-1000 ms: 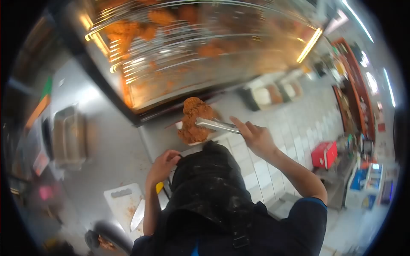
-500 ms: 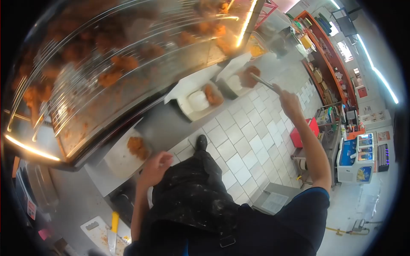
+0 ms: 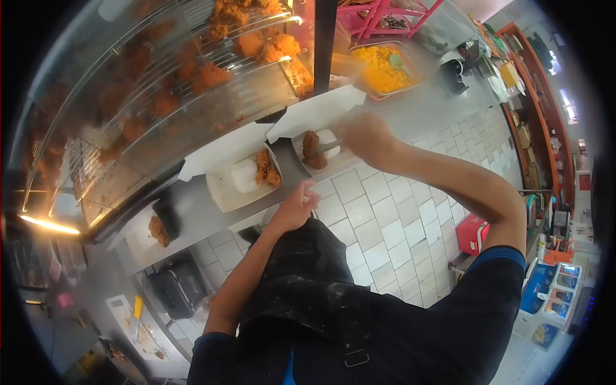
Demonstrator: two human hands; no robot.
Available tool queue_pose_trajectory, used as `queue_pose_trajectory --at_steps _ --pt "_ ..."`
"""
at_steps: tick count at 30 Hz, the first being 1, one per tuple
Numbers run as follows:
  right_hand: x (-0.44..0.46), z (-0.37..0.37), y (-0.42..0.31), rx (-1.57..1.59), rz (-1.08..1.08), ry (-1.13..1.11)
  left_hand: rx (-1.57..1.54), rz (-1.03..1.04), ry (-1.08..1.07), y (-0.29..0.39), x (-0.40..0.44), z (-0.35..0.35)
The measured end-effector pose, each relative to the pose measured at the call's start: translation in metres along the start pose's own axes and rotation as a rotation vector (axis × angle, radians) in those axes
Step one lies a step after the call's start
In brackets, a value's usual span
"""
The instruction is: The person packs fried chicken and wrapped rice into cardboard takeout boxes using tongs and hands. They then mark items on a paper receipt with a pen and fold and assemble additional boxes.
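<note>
My right hand (image 3: 367, 140), somewhat blurred, holds metal tongs (image 3: 330, 146). The tong tips are at a piece of fried chicken (image 3: 312, 146) in the right-hand takeaway box (image 3: 328, 168), beside a white mound or tub (image 3: 328, 136). Loosely bent and empty, my left hand (image 3: 296, 206) hovers near the front of the middle takeaway box (image 3: 221, 200). That box contains fried chicken (image 3: 267, 172) and another white mound or tub (image 3: 244, 177). Further left, more fried chicken (image 3: 158, 231) lies in a white container (image 3: 136, 242).
A heated display case (image 3: 260, 95) with fried chicken on racks overhangs the counter. Behind the right box stands a tray of yellow food (image 3: 385, 69). At lower left, a yellow-handled knife (image 3: 136, 311) lies on a cutting board (image 3: 122, 309). A red box (image 3: 471, 232) is at right.
My right hand has brought the chicken in the tongs down into the right box. My left hand has shifted from beside the left container to near the middle box. The camera view has turned.
</note>
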State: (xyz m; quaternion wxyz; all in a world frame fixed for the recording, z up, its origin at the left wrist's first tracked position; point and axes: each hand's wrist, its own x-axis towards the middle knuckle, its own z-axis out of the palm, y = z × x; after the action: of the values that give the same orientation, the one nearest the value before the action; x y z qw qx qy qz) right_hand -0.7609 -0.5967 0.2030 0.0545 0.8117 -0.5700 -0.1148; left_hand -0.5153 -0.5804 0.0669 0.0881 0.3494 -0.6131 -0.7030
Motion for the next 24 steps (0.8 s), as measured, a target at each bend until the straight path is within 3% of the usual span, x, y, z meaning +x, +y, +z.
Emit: queue_pose_trajectory --at_steps 4,5,7,9,10,11,13,14,15,17,19,20,21,22,24 --pt "-0.014 -0.054 0.004 0.186 0.197 -0.112 0.034 -0.190 0.074 0.024 0.025 0.008" --pt "-0.015 -0.040 -0.004 0.181 0.189 -0.101 0.086 -0.166 0.150 0.017 0.033 0.011" --pt "-0.014 0.005 -0.023 0.212 0.388 -0.101 0.137 -0.129 0.244 0.003 0.041 0.015" --pt "-0.021 0.009 -0.023 0.209 0.375 -0.114 0.082 -0.036 0.265 -0.015 0.038 0.013" --pt "-0.025 0.008 -0.019 0.211 0.357 -0.144 0.189 0.048 0.156 -0.025 0.032 0.004" --pt "-0.042 -0.009 -0.006 0.100 0.174 -0.213 0.292 0.121 0.070 -0.036 0.021 -0.007" --pt "-0.065 -0.039 -0.011 0.330 0.262 -0.005 0.149 -0.036 -0.034 -0.016 -0.015 -0.005" --pt "-0.061 -0.066 -0.026 0.389 0.312 -0.177 -0.098 0.003 -0.047 -0.010 -0.038 -0.008" --pt "-0.058 -0.069 -0.044 0.470 0.246 -0.125 -0.345 0.087 -0.052 -0.003 -0.057 -0.008" --pt "-0.029 -0.068 -0.104 0.880 0.110 -0.178 -0.766 0.211 0.096 0.017 -0.096 -0.005" --pt "0.013 -0.023 -0.171 0.942 -0.452 0.101 -0.837 0.306 0.393 -0.003 -0.124 -0.015" --pt "0.034 0.005 -0.211 1.239 -0.399 -0.105 -0.890 0.364 0.568 -0.011 -0.138 -0.020" --pt "0.048 0.017 -0.246 1.516 -0.311 -0.336 -0.971 0.295 0.758 -0.012 -0.158 -0.029" --pt "0.052 0.001 -0.268 1.504 -0.346 -0.357 -1.053 0.221 0.936 -0.014 -0.183 -0.039" --pt "0.064 -0.035 -0.308 1.461 -0.478 -0.395 -1.154 0.429 1.057 -0.069 -0.234 -0.068"
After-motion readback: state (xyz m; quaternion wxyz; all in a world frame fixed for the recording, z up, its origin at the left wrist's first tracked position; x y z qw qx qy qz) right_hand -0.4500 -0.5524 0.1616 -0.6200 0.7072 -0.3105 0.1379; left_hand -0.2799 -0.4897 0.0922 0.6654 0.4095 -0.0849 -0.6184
